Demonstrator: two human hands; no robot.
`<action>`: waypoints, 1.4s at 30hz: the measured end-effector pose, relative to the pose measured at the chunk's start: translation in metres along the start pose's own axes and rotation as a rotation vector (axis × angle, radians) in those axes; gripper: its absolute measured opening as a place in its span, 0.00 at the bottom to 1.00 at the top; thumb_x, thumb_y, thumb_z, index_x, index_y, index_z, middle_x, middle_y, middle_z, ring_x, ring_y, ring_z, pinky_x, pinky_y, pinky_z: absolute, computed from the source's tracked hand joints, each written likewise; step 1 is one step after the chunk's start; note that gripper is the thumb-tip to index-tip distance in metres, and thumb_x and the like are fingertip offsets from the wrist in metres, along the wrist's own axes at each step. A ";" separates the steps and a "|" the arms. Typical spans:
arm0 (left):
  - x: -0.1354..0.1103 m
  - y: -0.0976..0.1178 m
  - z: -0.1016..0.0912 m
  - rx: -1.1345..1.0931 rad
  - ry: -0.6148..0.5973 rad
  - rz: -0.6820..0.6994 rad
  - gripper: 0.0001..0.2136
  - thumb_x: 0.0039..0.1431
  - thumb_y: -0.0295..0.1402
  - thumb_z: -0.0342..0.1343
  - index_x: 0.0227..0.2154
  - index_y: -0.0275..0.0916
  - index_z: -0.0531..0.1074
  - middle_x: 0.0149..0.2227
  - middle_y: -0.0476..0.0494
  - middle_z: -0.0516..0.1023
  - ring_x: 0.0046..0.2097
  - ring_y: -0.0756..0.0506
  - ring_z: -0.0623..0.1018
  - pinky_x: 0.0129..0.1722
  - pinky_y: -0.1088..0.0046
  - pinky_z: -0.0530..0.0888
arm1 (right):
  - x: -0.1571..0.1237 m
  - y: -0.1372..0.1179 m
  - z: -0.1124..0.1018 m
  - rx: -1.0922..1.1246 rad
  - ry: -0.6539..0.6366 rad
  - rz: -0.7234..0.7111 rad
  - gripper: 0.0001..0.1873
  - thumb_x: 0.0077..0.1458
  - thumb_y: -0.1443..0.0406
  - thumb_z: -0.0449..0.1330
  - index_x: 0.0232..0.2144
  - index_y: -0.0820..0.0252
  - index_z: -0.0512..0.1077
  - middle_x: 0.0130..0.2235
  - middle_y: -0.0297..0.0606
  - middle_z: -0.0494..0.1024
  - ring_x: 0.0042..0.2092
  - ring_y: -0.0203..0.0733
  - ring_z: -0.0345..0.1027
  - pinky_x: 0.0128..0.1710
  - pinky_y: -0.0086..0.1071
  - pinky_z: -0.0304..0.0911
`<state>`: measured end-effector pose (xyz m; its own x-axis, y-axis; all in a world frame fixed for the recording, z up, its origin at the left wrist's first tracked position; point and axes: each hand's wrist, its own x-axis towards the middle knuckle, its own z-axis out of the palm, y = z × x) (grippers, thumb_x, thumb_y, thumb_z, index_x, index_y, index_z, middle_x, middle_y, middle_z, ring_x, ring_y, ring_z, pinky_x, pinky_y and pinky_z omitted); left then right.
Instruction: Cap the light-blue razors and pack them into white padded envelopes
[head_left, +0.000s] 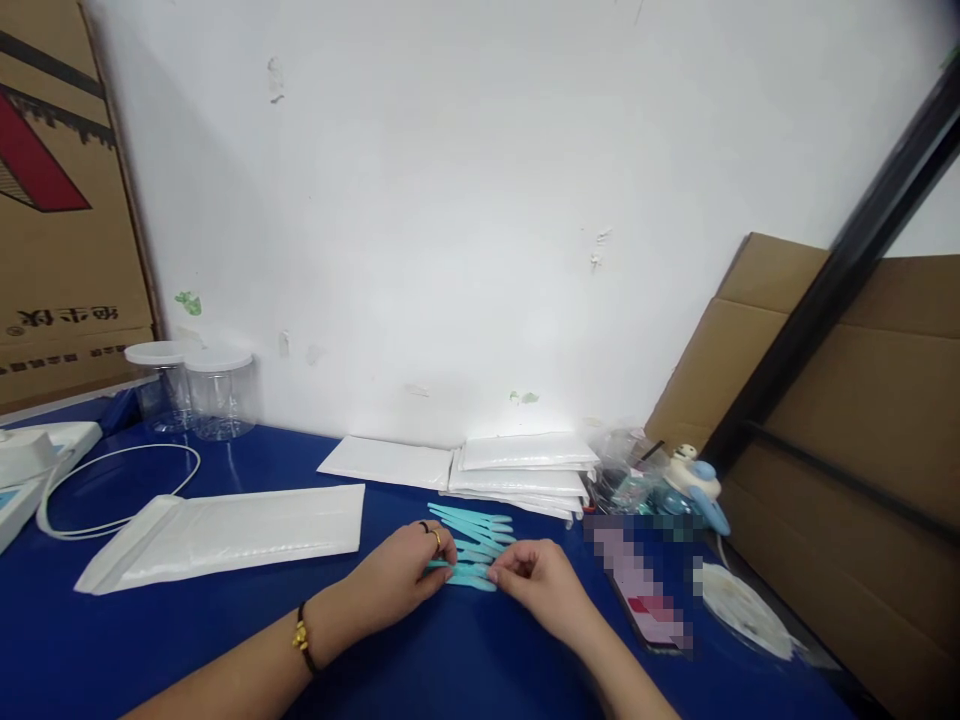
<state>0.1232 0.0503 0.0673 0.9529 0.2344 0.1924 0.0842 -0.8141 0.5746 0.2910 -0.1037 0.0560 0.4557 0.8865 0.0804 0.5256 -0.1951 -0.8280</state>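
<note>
Several slim turquoise eyebrow razors (471, 522) lie side by side in a loose row on the blue tabletop in front of me. My left hand (421, 568) has its fingers curled in a pinch at the left ends of the nearer ones. From the opposite side, my right hand (538, 585) pinches thumb and forefinger together at the right end of a near razor. Both hands rest low, close to the table, and my fingertips partly hide the razors between them. A bubble mailer (247, 535) lies flat to the left of my left hand.
More white bubble mailers (525, 465) are stacked against the wall. Clear lidded jars (220, 395) and a cable (196, 460) stand or lie at the left. At right are a phone (649, 600), a blue-and-white fan-like object (694, 485), plastic bags and cardboard (862, 430).
</note>
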 end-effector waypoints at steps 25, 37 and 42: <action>0.050 0.037 0.040 0.647 -0.135 -0.051 0.14 0.54 0.24 0.46 0.43 0.31 0.68 0.40 0.32 0.73 0.41 0.39 0.74 0.39 0.64 0.73 | 0.006 0.016 -0.039 -0.155 0.439 -0.277 0.11 0.52 0.59 0.57 0.31 0.60 0.75 0.27 0.37 0.73 0.28 0.40 0.66 0.30 0.31 0.61; 0.046 0.043 0.046 0.569 -0.074 -0.206 0.11 0.48 0.22 0.51 0.37 0.30 0.69 0.40 0.29 0.75 0.42 0.38 0.76 0.42 0.64 0.72 | 0.015 0.042 -0.024 0.062 0.447 -0.204 0.21 0.49 0.51 0.56 0.35 0.60 0.76 0.38 0.43 0.78 0.40 0.48 0.71 0.43 0.38 0.65; 0.037 0.063 0.039 0.460 0.056 -0.124 0.10 0.56 0.26 0.46 0.41 0.32 0.64 0.38 0.34 0.75 0.40 0.41 0.76 0.40 0.68 0.71 | 0.010 -0.003 -0.030 0.170 0.459 -0.256 0.25 0.55 0.50 0.51 0.45 0.60 0.71 0.45 0.43 0.75 0.46 0.46 0.69 0.47 0.38 0.63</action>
<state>0.1752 -0.0130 0.0798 0.9115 0.3623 0.1946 0.3283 -0.9260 0.1862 0.3156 -0.1067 0.0762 0.6149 0.6152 0.4934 0.5550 0.1069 -0.8250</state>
